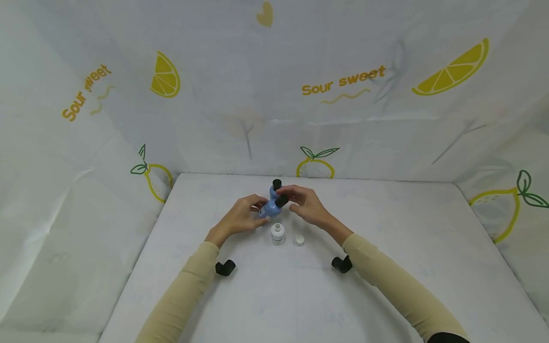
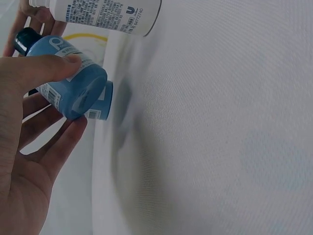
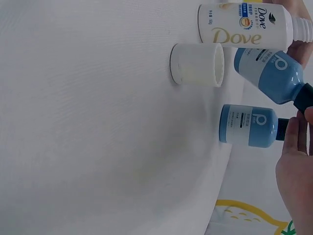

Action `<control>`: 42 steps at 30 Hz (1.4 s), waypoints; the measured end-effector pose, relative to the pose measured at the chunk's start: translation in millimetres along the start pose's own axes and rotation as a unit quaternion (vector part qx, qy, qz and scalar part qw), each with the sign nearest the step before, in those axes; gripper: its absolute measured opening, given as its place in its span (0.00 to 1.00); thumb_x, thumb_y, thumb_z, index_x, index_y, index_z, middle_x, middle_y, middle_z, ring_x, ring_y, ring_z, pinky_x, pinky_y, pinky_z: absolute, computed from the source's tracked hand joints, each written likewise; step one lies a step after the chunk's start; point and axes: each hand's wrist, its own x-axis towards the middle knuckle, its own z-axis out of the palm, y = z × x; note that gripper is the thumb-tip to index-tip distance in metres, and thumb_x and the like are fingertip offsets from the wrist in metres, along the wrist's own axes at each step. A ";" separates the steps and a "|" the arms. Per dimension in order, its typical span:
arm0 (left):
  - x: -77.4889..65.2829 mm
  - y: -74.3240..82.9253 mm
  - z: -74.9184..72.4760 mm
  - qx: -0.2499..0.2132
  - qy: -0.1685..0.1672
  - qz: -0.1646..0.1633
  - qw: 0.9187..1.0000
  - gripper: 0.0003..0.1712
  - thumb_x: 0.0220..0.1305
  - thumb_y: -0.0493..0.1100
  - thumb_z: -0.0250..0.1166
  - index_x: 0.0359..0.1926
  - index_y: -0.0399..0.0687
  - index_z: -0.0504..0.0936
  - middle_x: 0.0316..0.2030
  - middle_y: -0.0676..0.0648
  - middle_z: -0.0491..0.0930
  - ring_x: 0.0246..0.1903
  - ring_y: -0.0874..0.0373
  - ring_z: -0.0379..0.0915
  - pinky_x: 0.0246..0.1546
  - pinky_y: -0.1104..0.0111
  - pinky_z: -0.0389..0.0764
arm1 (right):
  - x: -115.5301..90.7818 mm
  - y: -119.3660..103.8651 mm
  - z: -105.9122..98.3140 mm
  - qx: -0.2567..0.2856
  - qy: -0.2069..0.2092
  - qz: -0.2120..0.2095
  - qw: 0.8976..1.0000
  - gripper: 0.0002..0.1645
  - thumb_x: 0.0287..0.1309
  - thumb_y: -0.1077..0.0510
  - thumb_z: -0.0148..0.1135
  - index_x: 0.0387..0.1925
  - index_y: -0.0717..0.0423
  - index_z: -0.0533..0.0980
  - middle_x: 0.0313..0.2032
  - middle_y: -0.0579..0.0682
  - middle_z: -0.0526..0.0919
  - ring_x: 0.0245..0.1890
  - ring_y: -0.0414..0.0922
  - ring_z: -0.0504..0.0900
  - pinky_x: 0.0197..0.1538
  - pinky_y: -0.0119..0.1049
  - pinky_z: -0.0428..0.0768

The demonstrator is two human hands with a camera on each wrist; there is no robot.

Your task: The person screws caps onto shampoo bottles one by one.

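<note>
My left hand (image 1: 246, 214) grips a blue bottle (image 1: 269, 209) with a black cap (image 1: 281, 201), holding it tilted above the table. Its thumb lies along the label in the left wrist view. Around that cap my right hand (image 1: 310, 206) has its fingers loosely spread; a small gap shows beside the thumb. Behind stands a second blue bottle (image 3: 248, 125), upright, with its own black cap. Nearer the body, a white Dove bottle (image 1: 278, 234) stands uncapped, its threaded neck bare. A white cap (image 1: 299, 240) sits to its right, hollow side up.
Black angular pieces (image 1: 225, 267) show by the left wrist, with a matching black piece (image 1: 341, 264) by the right. The white table (image 1: 274, 305) meets a lemon-printed sheet (image 1: 240, 143) along its back edge; similar sheeting rises at both sides.
</note>
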 end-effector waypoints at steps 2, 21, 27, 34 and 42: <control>-0.7 0.2 -0.3 0.001 0.000 -0.001 1.000 0.30 0.60 0.36 0.80 0.62 0.33 0.82 0.57 0.36 0.86 0.55 0.44 0.87 0.61 0.60 0.92 | 0.3 -0.4 -0.6 0.010 0.001 -0.002 1.000 0.30 0.61 0.83 0.53 0.64 0.69 0.79 0.65 0.71 0.82 0.71 0.56 0.81 0.75 0.29 0.80; -1.3 1.3 -0.8 0.010 -0.005 -0.001 1.000 0.30 0.60 0.35 0.81 0.62 0.33 0.82 0.57 0.37 0.86 0.56 0.44 0.87 0.61 0.60 0.92 | 0.3 -0.5 -0.3 0.010 0.009 0.016 1.000 0.23 0.65 0.76 0.66 0.61 0.71 0.80 0.59 0.70 0.85 0.56 0.49 0.87 0.65 0.25 0.85; -1.7 2.2 -0.7 0.006 -0.003 -0.002 1.000 0.30 0.60 0.35 0.81 0.62 0.33 0.82 0.57 0.36 0.86 0.55 0.44 0.87 0.60 0.60 0.92 | 0.3 -0.7 1.7 0.005 0.021 0.020 1.000 0.23 0.63 0.74 0.70 0.60 0.72 0.79 0.55 0.70 0.85 0.50 0.36 0.85 0.61 0.26 0.87; -1.8 1.7 -0.6 0.007 -0.003 -0.002 1.000 0.30 0.60 0.36 0.81 0.62 0.33 0.82 0.57 0.37 0.86 0.55 0.44 0.87 0.60 0.60 0.92 | -1.0 1.8 5.1 -0.002 0.035 0.034 0.999 0.23 0.62 0.73 0.73 0.57 0.71 0.78 0.52 0.68 0.84 0.46 0.36 0.83 0.56 0.20 0.85; -2.0 2.4 -0.9 0.007 0.000 0.001 1.000 0.30 0.61 0.36 0.81 0.62 0.33 0.82 0.58 0.37 0.86 0.56 0.44 0.87 0.60 0.61 0.92 | -1.0 0.4 8.6 -0.010 0.048 0.043 0.998 0.20 0.63 0.70 0.74 0.54 0.70 0.77 0.50 0.66 0.83 0.44 0.36 0.83 0.54 0.21 0.85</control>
